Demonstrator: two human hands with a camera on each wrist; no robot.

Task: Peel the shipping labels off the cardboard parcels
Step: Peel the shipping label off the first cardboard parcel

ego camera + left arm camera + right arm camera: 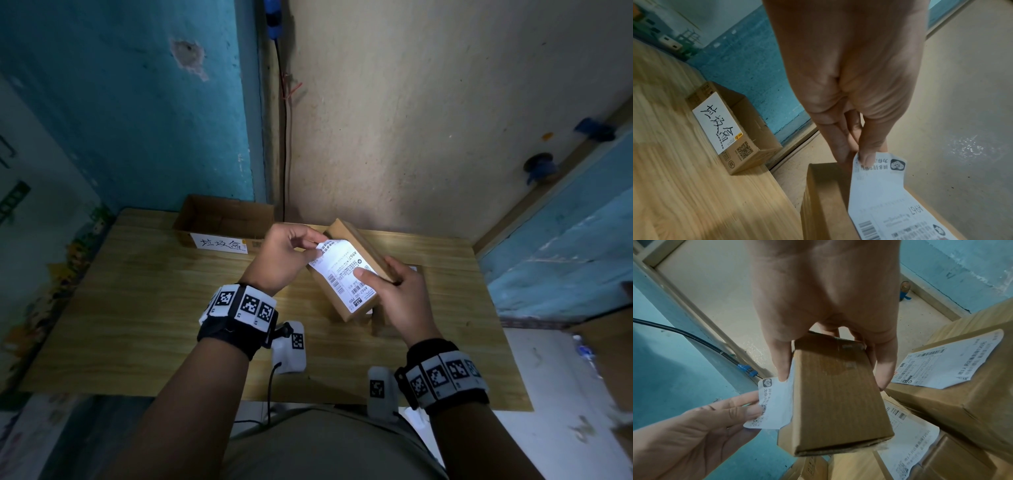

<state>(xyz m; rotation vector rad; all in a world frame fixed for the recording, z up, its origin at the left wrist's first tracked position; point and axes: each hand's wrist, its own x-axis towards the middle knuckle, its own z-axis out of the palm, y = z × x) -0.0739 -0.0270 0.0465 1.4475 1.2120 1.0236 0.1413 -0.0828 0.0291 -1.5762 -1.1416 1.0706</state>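
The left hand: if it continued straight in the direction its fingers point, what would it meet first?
Probably the cardboard parcel: the left hand pinches the lifted end of the shipping label, fingers aimed at the parcel's far end, which the right hand grips.

Light wood-grain rectangular table (137,308) at centre, set into a room corner. Teal painted wall (137,102) with chipped patch at 10 o'clock. Beige plaster wall (428,120) at 1 o'clock. Black cable (283,137) down the corner at 12 o'clock. Dim lighting.
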